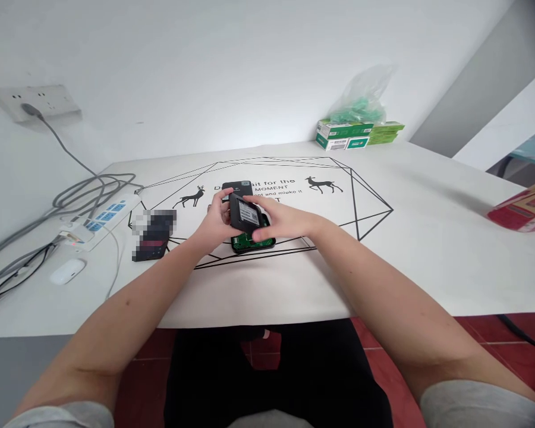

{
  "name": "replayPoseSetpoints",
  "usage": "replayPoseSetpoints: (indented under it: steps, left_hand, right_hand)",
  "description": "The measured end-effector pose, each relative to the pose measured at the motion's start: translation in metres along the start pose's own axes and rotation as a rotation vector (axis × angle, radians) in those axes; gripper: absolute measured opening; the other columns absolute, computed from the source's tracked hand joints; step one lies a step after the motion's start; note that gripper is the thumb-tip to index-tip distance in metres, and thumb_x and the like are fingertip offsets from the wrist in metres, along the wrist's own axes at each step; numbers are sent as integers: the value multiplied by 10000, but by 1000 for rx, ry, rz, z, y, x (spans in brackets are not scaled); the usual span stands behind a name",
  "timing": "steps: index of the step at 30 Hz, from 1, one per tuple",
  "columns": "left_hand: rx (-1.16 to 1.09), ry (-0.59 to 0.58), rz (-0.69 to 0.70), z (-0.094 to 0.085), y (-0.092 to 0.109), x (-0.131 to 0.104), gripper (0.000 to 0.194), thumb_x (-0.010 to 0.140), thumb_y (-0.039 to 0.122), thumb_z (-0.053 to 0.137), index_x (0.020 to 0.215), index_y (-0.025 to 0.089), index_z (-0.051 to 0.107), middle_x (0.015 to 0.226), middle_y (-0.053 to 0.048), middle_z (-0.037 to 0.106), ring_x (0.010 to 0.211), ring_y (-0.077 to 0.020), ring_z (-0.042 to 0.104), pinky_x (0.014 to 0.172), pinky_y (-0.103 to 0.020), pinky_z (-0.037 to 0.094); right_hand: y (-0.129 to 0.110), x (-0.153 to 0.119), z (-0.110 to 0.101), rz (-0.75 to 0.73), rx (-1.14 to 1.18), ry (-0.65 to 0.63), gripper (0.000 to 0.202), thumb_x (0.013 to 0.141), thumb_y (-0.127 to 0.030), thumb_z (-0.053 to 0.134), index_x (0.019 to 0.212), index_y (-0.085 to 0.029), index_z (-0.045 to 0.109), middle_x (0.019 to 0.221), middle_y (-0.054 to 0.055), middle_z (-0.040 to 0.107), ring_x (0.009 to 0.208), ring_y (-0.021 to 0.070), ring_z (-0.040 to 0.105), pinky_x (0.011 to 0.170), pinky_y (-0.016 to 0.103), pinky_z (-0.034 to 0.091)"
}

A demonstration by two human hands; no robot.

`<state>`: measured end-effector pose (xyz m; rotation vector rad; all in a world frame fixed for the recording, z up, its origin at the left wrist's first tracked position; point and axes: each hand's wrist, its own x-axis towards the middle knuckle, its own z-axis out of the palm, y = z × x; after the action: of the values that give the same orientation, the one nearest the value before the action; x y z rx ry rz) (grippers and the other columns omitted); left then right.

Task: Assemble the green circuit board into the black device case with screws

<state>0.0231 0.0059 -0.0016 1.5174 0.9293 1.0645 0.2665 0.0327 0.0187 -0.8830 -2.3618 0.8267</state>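
Both my hands grip a flat black cover with a white printed label (pixel 246 213), tilted above the table. My left hand (pixel 217 219) is closed on its left edge, and my right hand (pixel 280 219) pinches its right side, thumb low. Directly beneath lies a black casing with a green circuit board (pixel 243 242) inside; the cover and my fingers hide part of it. Whether the cover touches the casing I cannot tell. Just behind my left fingertips lies a flat black rectangular piece (pixel 238 189) with a small pale sticker.
On the left are a blurred-out dark phone-like object (pixel 154 236), a white earbud case (pixel 67 271), glasses (pixel 20 273), a power strip (pixel 111 218) and coiled cables (pixel 78 196). Green-white boxes (pixel 344 135) stand at the back right, a red package (pixel 524 208) at the right edge.
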Motion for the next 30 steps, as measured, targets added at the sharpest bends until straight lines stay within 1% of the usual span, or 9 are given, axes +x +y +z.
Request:
replayPoseSetpoints:
  steps: [2,3,5,8,11,14,18,24,30]
  left_hand:
    - [15,-8,-18,-1,3,0,1142,607,256,961,1546,335,315,1406,-117,646,1265,-350,685,1036,-511,584]
    - [39,-22,-31,-4,5,0,1138,623,276,954,1555,329,303,1418,-126,639,1279,-358,679,1042,-522,584]
    - [137,-70,-59,-13,11,0,1139,646,330,952,1579,317,298,1479,-151,604,1333,-383,650,1070,-552,573]
    - [500,-163,-69,-34,23,1,1120,667,434,973,1610,312,382,1680,-164,436,1519,-441,480,1192,-595,489]
    - [743,-300,-108,-47,30,0,1200,696,532,942,1706,342,322,1769,-142,328,1584,-451,400,1261,-591,427]
    - [910,-391,-107,-46,32,-1,1190,714,596,899,1722,293,342,1725,-145,416,1607,-453,366,1290,-583,396]
    - [1011,-447,-87,-38,34,-3,1166,721,609,859,1720,261,369,1690,-147,471,1613,-444,348,1291,-569,397]
    - [1006,-466,-96,-38,33,-3,1192,750,621,841,1754,273,301,1734,-124,428,1641,-418,314,1309,-546,378]
    - [1020,-491,-80,-33,33,-2,1128,781,611,806,1743,261,331,1763,-106,418,1658,-405,284,1340,-539,301]
  right_hand:
    - [4,-1,3,-17,-6,-58,1211,691,-511,951,1703,-222,353,1712,196,463,1559,424,478,1281,612,418]
    - [5,-2,4,-12,-22,-55,1239,681,-488,954,1717,-223,330,1710,199,457,1562,429,469,1283,625,410]
    - [5,-3,3,-6,-63,-31,1189,702,-454,931,1715,-236,349,1691,194,470,1557,434,465,1278,642,404]
    - [4,-3,1,-5,-137,-41,1121,690,-446,930,1678,-251,439,1655,186,502,1542,450,463,1273,661,390]
    - [1,-3,1,-16,-200,-109,1050,683,-446,925,1629,-231,524,1584,181,574,1504,440,490,1268,645,391]
    - [-1,-2,3,-28,-230,-159,990,672,-429,925,1578,-220,586,1525,164,634,1458,423,524,1260,626,395]
    - [1,0,5,-29,-218,-188,993,652,-447,945,1563,-249,604,1516,145,647,1449,421,519,1235,622,417]
    - [7,-1,2,29,-191,-215,1075,648,-510,962,1602,-211,568,1607,161,573,1512,416,444,1286,606,373]
    - [13,0,0,39,-163,-236,1070,636,-582,975,1585,-273,590,1569,128,626,1490,430,470,1259,640,388]
